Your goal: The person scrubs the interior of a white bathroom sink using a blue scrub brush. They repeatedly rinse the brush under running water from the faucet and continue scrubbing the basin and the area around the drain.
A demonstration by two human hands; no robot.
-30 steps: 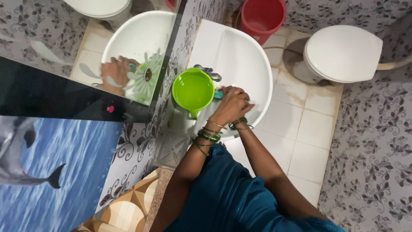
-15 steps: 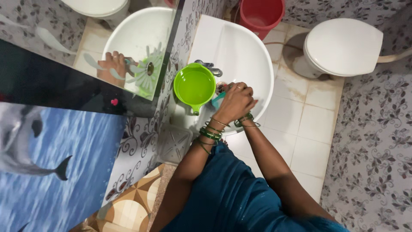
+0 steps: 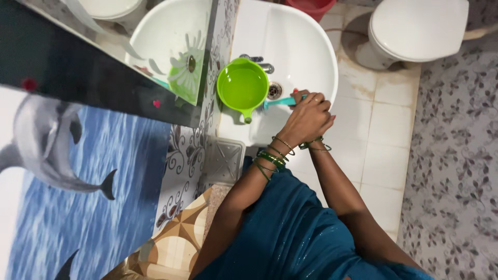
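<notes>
Over the right half of a white washbasin my two hands are pressed together. My left hand, with green and gold bangles on its wrist, lies on top, closed around a teal brush-like handle. The handle pokes out to the left toward the drain. My right hand is mostly hidden under the left, so its grip cannot be made out. A bright green mug stands in the basin by the metal tap, just left of my hands and apart from them.
A wall mirror at the left reflects the basin and mug. Below it is a dolphin wall tile. A white toilet with its lid shut stands at the upper right. A red bucket sits behind the basin.
My hands have stayed together over the basin while more of the teal handle now shows toward the drain. The green mug has not moved. The view has shifted a little.
</notes>
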